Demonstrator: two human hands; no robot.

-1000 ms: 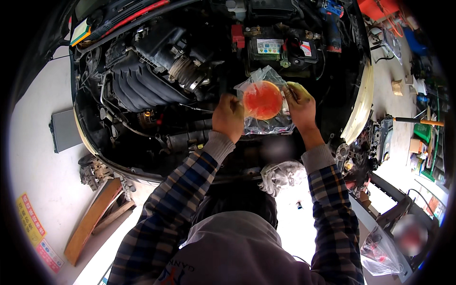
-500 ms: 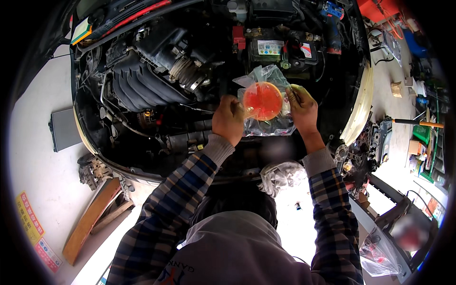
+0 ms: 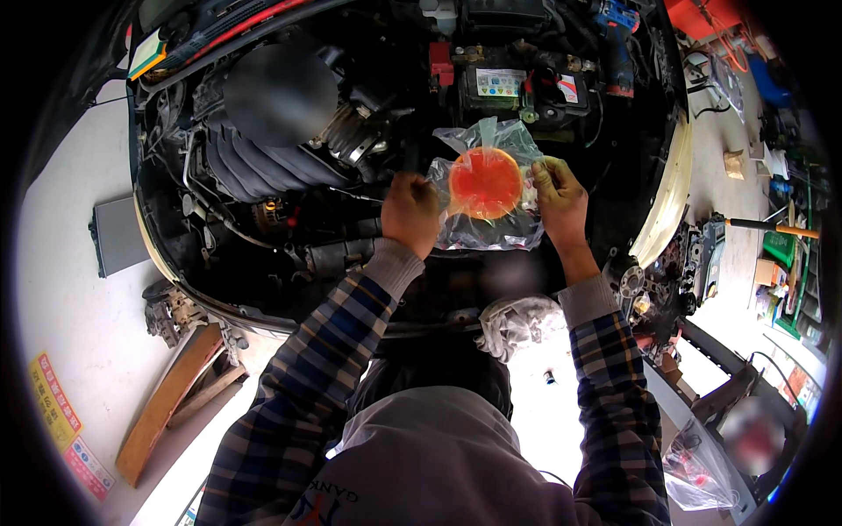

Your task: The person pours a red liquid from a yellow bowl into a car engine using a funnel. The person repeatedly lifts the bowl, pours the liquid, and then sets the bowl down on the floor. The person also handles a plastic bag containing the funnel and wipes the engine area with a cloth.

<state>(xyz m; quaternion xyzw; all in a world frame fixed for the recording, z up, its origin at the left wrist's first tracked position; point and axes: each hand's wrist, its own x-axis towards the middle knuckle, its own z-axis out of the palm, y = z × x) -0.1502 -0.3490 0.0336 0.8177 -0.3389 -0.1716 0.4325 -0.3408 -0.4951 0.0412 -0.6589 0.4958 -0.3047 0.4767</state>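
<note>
Above the engine bay, a clear plastic bag (image 3: 478,235) is stretched between my hands. Inside or behind the film shows a round, flat, orange-red thing (image 3: 485,182) with a paler rim; its kind is unclear. My right hand (image 3: 561,203) pinches the bag's right edge between thumb and fingers. At the left edge, my left hand (image 3: 412,215) is closed on the film, its fingertips partly hidden and slightly blurred. Just beyond the bag sits the car battery (image 3: 500,103) with a label on top.
The black intake manifold (image 3: 250,162) lies left of my hands. A cordless power tool (image 3: 619,53) rests at the bay's far right. A crumpled pale cloth (image 3: 517,326) hangs on the front edge. Removed car parts (image 3: 693,254) stand on the right, and a curved brown panel (image 3: 171,403) leans at lower left.
My left hand has shifted slightly left and turned, drawing the bag's left side outward. The bag's top has moved a little. My right hand keeps its place.
</note>
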